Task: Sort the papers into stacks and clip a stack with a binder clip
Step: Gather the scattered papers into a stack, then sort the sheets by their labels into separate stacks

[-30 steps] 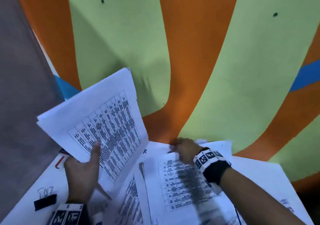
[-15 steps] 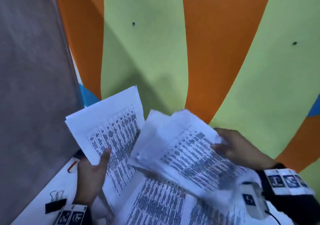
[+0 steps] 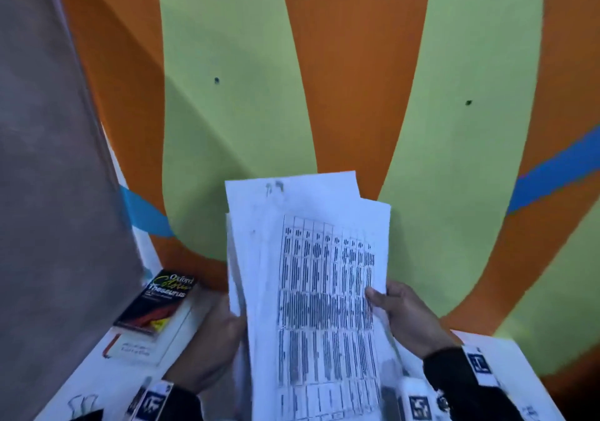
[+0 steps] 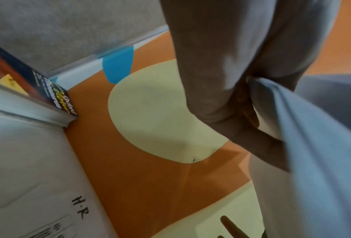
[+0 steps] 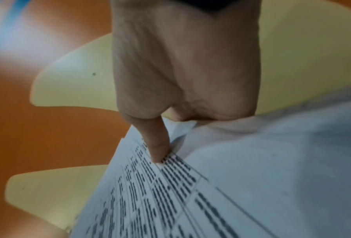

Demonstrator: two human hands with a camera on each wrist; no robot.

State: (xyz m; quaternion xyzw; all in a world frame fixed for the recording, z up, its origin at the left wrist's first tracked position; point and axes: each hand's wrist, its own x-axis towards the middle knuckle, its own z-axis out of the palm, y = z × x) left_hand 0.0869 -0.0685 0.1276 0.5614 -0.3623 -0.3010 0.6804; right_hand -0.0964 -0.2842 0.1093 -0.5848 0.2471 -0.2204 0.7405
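Note:
A sheaf of white printed papers (image 3: 311,274) with dense tables stands upright in front of me, its sheets unevenly aligned. My left hand (image 3: 214,336) grips the sheaf's left edge; in the left wrist view the left hand (image 4: 250,112) curls round the paper (image 4: 321,145). My right hand (image 3: 402,316) holds the right edge with the thumb on the printed face. The right wrist view shows that thumb (image 5: 158,145) pressing on the top sheet (image 5: 191,193). A black binder clip (image 3: 82,409) lies on the white table at the lower left, partly cut off.
A dark Oxford thesaurus (image 3: 159,303) lies on another white book at the left, beside a grey partition (image 3: 48,193). More sheets (image 3: 519,388) lie on the white table at the lower right. An orange, green and blue floor (image 3: 324,80) spreads beyond the table.
The right hand lifted papers off the table and brought them against those in the left hand. Both hands now hold one upright sheaf at the centre. The head view shifted, showing the thesaurus.

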